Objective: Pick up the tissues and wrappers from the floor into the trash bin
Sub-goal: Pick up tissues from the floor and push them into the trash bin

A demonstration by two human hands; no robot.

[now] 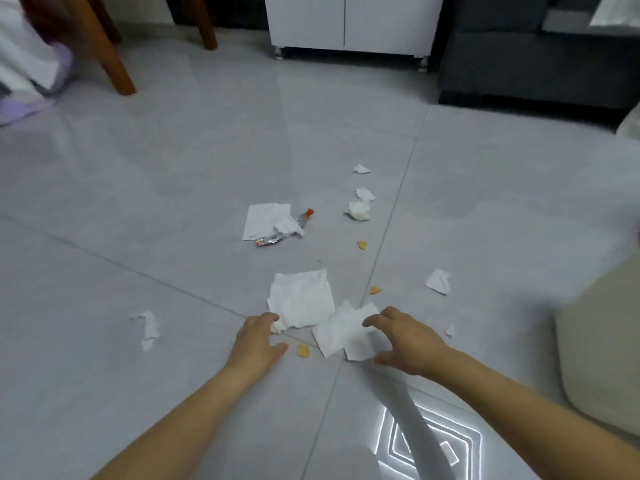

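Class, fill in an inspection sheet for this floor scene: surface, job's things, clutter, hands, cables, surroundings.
Surface: grey tiled floor, with a light reflection.
Job's things: flat tissues; scattered crumpled tissue bits; silver-orange wrapper; beige blurred object at right, maybe the bin.
Clutter: yellow crumbs.
Hands: left hand bent fingers on a tissue edge, grip unclear; right hand spread in a claw over a folded tissue, not closed.
Cables: white curved band, kind unclear.
Surroundings: white cabinet, dark sofa, wooden chair legs.

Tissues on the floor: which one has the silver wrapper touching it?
The flat square white paper tissue in the middle of the view: the crinkled silver-and-orange foil wrapper lies along its near edge. No other tissue touches a wrapper.
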